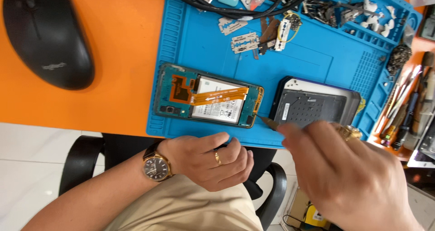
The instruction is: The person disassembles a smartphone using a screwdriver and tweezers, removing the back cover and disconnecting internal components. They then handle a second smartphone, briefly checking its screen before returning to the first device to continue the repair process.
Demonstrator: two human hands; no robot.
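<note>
Opened phone on blue mat, tool tip at its corner

Opened phone (208,96) lies flat on blue mat (317,59), back off, battery + orange flex showing. Right hand (349,176) pinches a thin tool (268,122); tip touches phone's near-right corner. Left hand (210,160) loosely curled at mat's near edge, grasping nothing, just below phone. Back cover (315,106) beside phone, rt. Black mouse (47,34) on orange surface (122,40), well apart.

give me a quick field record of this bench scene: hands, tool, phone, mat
left hand: rests loosely curled at the blue mat's near edge, holds nothing
right hand: holds tweezers, tip at the opened phone's lower corner
opened phone: back off, battery and orange flex cable exposed
blue mat: on orange desk
back cover: beside phone
mouse: black, on desk
</note>
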